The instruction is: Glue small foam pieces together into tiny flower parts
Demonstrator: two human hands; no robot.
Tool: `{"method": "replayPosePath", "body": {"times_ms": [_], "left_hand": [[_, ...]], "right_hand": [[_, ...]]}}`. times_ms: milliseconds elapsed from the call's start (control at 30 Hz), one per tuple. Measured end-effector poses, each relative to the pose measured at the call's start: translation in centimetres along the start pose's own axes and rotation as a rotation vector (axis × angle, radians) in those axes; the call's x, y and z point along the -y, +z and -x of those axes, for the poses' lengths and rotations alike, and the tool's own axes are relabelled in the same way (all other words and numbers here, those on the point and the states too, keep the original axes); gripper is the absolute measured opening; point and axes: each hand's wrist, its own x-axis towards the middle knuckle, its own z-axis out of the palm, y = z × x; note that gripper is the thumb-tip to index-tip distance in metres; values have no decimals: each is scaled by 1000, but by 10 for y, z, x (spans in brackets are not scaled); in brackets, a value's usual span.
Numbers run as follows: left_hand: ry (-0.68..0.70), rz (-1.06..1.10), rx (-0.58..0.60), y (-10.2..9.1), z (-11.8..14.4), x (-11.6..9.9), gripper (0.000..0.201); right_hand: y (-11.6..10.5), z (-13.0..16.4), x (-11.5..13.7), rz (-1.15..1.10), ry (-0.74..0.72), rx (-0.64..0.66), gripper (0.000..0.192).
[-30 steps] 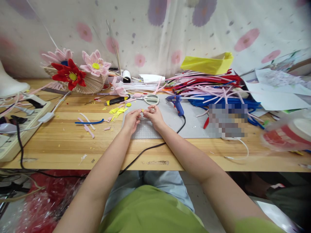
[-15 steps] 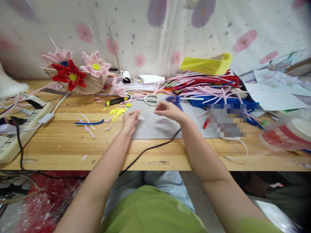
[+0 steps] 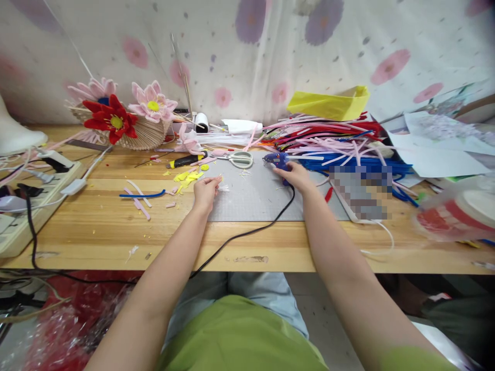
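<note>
Left hand rests at the left edge of the grey cutting mat, fingers pinched on a small white tufted piece; the piece is too small to identify further. Right hand lies over the handle of the blue glue gun at the mat's far right; fingers curl around it, handle mostly hidden, only the nozzle end showing. Black cord runs from under the hand, over the table edge. Scissors lie just beyond the mat.
</note>
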Motion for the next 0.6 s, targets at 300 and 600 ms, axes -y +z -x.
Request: {"method": "replayPosePath", "body": {"times_ms": [300,600], "left_hand": [[46,-99,-36,-5,-7,3,12],[20,-134,-54,-5,-7,2,10]], "right_hand": [[19,9,29,-561,9,-82,34],[44,40,59,-314,-23,369,43]]}}
